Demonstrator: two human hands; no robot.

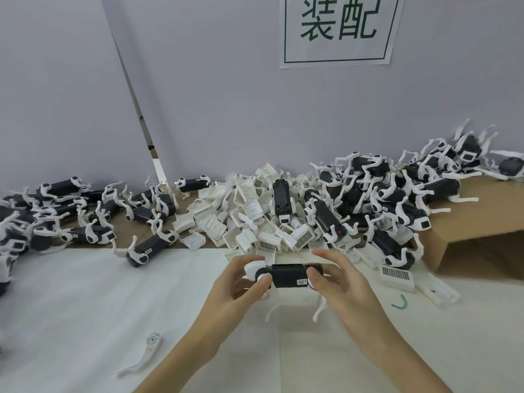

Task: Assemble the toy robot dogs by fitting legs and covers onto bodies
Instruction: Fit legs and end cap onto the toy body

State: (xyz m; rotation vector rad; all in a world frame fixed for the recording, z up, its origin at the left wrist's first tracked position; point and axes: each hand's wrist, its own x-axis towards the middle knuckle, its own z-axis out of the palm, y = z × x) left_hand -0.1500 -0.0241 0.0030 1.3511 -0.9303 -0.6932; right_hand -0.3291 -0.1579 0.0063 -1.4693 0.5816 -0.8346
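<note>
I hold a toy robot dog (287, 276) with a black body above the white table, its white legs hanging down. My left hand (241, 282) grips its left end, thumb on the white hip joint. My right hand (334, 282) grips the right end, thumb pressed on the side near a small label. A loose white leg (143, 357) lies on the table at the lower left. A heap of white covers (249, 219) sits behind the dog.
Dogs with legs lie in a pile at the left (71, 217) and a bigger pile at the right (397, 199). A brown cardboard box (479, 239) stands at the right. A green twist tie (399, 303) and a grilled white cover (395, 276) lie nearby.
</note>
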